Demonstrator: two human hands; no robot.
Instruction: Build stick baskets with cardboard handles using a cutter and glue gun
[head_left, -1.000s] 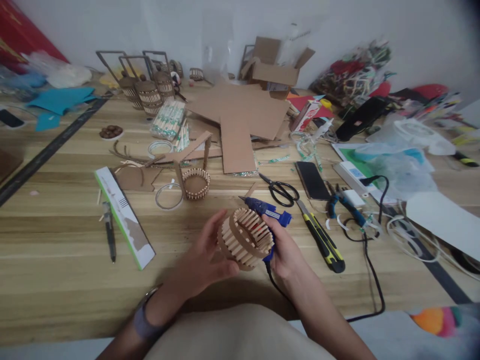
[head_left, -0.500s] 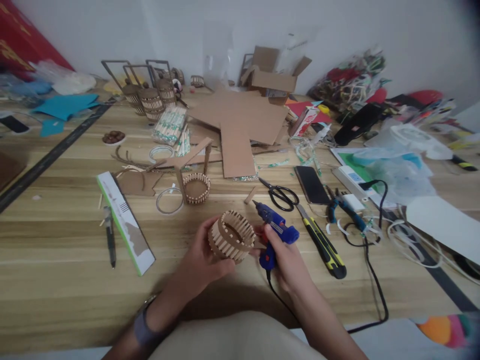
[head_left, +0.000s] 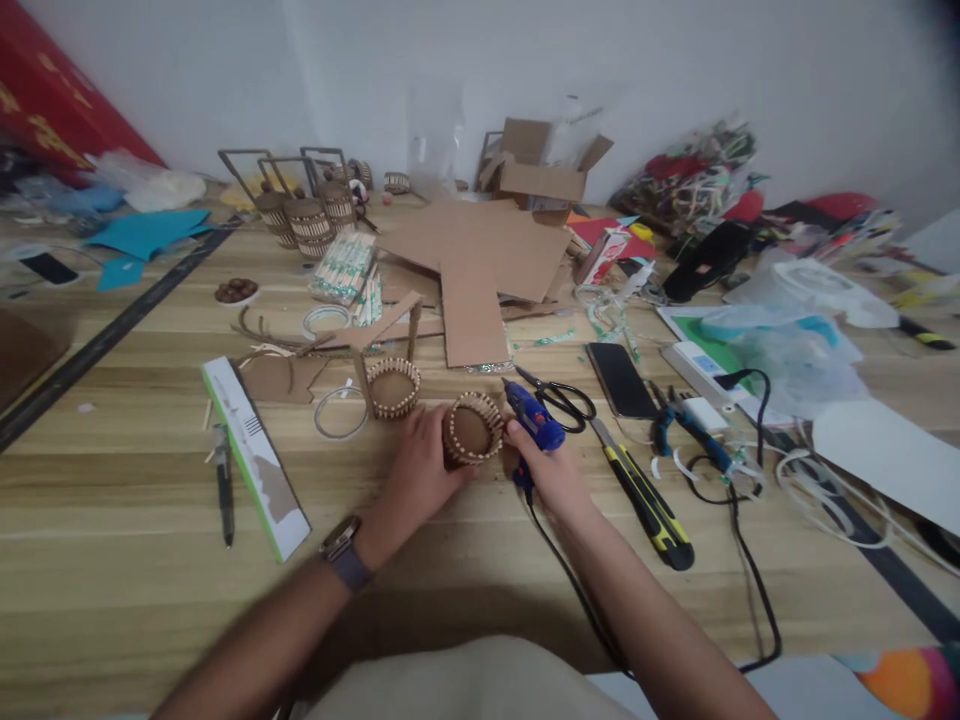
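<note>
My left hand (head_left: 421, 462) is closed around the side of a small round basket (head_left: 472, 430) made of short wooden sticks with a brown base. The basket is upright, low at the table, its open top facing me. In my right hand (head_left: 553, 478) is a blue hot glue gun (head_left: 534, 412), its nozzle pointing up and away from me, just right of the basket; the right fingers are partly hidden behind it. A second stick basket with a tall cardboard handle (head_left: 393, 388) stands just beyond my left hand.
Scissors (head_left: 564, 400), a utility knife (head_left: 651, 500) and a phone (head_left: 621, 380) lie to the right, near pliers (head_left: 694, 432) and a power strip (head_left: 694, 368). Left are a tape roll (head_left: 321, 415), a long white-green box (head_left: 256, 455) and a pen (head_left: 223, 485). Cardboard sheets (head_left: 474, 310) lie behind.
Both hands have moved slightly away from me. The basket has gone from tilted to upright and lower, beside the handled basket. The glue gun has moved forward with it.
</note>
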